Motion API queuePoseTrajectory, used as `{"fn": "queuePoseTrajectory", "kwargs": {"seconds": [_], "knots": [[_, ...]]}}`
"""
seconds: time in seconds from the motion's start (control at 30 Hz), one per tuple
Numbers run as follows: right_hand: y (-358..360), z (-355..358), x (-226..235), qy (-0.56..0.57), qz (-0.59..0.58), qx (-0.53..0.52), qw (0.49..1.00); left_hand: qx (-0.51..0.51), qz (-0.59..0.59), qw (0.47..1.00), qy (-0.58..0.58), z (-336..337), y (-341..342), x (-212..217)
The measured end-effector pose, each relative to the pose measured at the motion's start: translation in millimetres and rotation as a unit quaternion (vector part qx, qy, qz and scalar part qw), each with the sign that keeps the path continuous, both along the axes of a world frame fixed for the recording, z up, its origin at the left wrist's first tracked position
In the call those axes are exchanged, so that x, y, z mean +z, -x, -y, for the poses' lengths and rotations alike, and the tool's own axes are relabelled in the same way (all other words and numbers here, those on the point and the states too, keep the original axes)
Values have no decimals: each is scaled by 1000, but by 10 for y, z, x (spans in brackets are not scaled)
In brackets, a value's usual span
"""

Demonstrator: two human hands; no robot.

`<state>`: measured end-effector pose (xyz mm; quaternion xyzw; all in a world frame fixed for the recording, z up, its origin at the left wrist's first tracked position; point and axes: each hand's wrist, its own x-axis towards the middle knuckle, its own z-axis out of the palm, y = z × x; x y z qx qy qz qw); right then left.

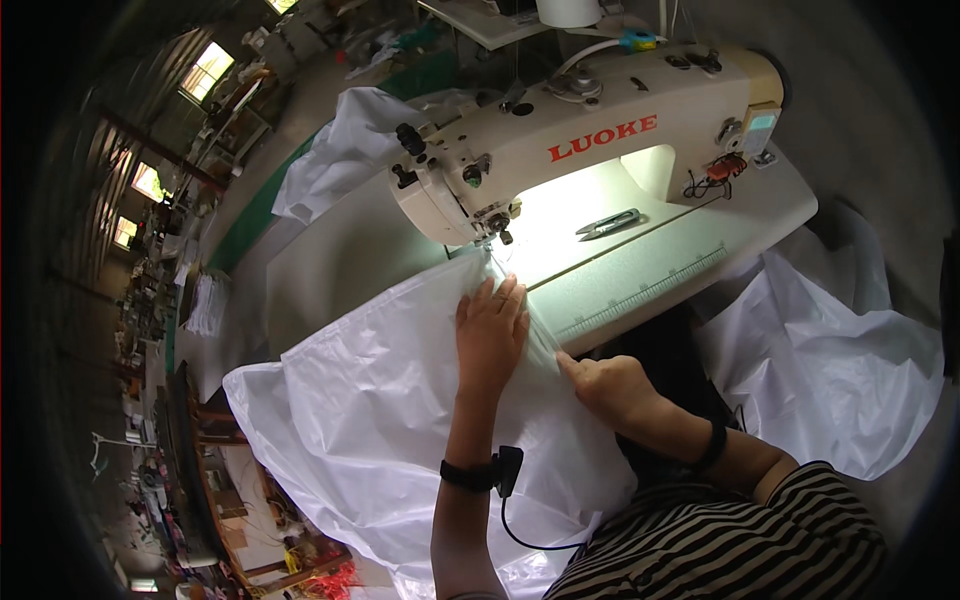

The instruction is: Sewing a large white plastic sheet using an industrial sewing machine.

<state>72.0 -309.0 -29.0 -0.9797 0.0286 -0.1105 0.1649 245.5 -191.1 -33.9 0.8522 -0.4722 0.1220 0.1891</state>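
Note:
A large sheet of white, shiny fabric (380, 400) spreads over the table's left part and hangs toward my lap. Its far corner lies by the needle of a white sewing machine (590, 120). My left hand (492, 325) rests flat on the fabric just short of the needle, fingers stretched forward. Lower right, my right hand (610, 385) pinches the fabric's right edge between thumb and forefinger at the table's front edge. Thread snips (608, 224) lie on the lit machine bed, under the arm.
More white fabric (830, 350) hangs at the right, and another white heap (340, 150) lies behind the machine head. A ruler scale (645, 290) runs along the table's front. A red clip-like thing with dark wire (718, 172) hangs on the machine's right end.

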Motion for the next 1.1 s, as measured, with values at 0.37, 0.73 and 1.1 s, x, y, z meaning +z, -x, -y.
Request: {"fn": "queuePoseTrajectory", "kwargs": {"seconds": [0.37, 0.73, 1.1], "knots": [[-1087, 109, -135, -44, 55, -130, 989, 11, -55, 997, 49, 23, -123, -104], [-1130, 176, -25, -170, -11, -88, 981, 28, -94, 990, 99, 50, -169, -120], [-1078, 122, -133, -28, 90, -38, 995, 4, -19, 998, 67, 53, -235, -114]]}}
